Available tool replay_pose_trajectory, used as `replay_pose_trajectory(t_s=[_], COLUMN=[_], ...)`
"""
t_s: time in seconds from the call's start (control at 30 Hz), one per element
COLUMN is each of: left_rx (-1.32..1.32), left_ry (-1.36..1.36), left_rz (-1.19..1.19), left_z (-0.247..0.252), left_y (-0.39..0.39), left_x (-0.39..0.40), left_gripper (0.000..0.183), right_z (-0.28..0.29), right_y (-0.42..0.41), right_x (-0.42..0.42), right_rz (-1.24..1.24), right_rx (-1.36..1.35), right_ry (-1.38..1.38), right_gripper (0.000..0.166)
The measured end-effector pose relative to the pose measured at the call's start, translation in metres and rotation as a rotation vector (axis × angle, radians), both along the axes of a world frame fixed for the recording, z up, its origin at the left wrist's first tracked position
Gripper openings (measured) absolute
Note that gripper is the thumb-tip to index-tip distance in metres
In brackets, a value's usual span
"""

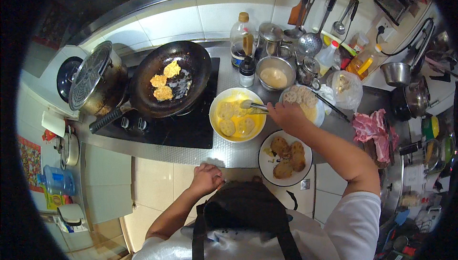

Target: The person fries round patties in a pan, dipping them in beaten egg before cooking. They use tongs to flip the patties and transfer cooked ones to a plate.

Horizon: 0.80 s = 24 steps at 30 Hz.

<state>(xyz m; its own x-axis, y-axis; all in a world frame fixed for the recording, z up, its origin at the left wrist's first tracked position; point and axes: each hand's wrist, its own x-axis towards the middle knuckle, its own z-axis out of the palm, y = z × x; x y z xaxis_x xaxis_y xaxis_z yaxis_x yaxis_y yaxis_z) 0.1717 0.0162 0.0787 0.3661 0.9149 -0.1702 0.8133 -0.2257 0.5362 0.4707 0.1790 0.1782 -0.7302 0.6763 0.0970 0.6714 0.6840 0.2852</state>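
Observation:
My right hand (291, 118) is closed around metal tongs (258, 107) that reach into a white bowl (213, 126) of yellow beaten egg. At their tips is a lotus root slice (245, 104), partly hidden by the tongs. Several more lotus root slices (226, 127) lie in the egg. Just right of the bowl, under my forearm's far side, a plate of pale lotus root slices (300, 97) is partly covered by my hand. My left hand (207, 179) is loosely curled near the counter's front edge; its palm side is hidden, so whether it holds anything is unclear.
A black wok (143, 99) with three egg-coated pieces (162, 93) sits on the cooktop (189, 131), beside a steel pot (111, 92). A rimmed plate (264, 167) of browned pieces overhangs the counter edge. Behind stand a metal bowl (263, 81) and bottles; raw meat (372, 131) lies right.

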Motion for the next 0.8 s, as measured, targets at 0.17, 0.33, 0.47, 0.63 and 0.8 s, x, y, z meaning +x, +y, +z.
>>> replay_pose_trajectory(t_s=[0.17, 0.33, 0.47, 0.63, 0.8], left_rx=[0.045, 0.050, 0.034, 0.011, -0.019], left_ry=[-0.050, -0.038, -0.041, -0.031, -0.031], left_rz=[0.010, -0.002, -0.002, -0.009, 0.014], left_z=[-0.008, -0.010, -0.010, -0.009, -0.011], left_y=[-0.002, -0.002, -0.002, 0.002, -0.001], left_x=[0.000, 0.006, 0.014, 0.015, 0.015], left_gripper=[0.019, 0.020, 0.020, 0.019, 0.019], right_z=[-0.009, 0.000, -0.002, 0.006, 0.016], right_y=[0.001, 0.003, 0.012, 0.027, 0.042], right_x=[0.016, 0.017, 0.007, -0.006, -0.027], right_rz=[-0.029, -0.038, 0.026, 0.157, 0.153], right_rx=[0.072, 0.111, 0.095, 0.099, -0.002], right_ry=[0.076, 0.109, 0.198, 0.255, 0.129], right_gripper=[0.042, 0.042, 0.038, 0.030, 0.015])
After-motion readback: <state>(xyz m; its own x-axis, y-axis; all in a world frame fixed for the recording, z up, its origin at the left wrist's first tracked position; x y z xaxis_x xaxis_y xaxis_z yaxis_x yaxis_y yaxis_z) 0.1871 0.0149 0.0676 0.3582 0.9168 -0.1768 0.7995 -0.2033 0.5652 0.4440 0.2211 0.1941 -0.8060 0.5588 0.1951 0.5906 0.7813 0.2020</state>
